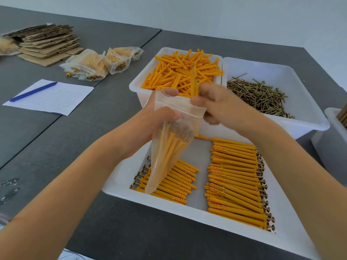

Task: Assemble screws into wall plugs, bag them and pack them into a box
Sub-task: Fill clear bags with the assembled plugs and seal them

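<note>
Your left hand (159, 117) is pinching the thin clear bag (169, 147) open mid-frame, and your right hand (216, 104) grips a ribbed orange plug (194, 81) at its mouth. That floppy film could fold shut, so the plug snags and drops into the white tray (120, 177) below. Loose brassy screws (259, 96) sit upper right.

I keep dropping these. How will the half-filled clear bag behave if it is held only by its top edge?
The clear bag looks thin and floppy: it sags to a point beneath the left hand. The plugged screws bunched inside probably make it bottom-heavy, so it may swing. Its glossy film looks slippery; a firm pinch seems wise.
</note>
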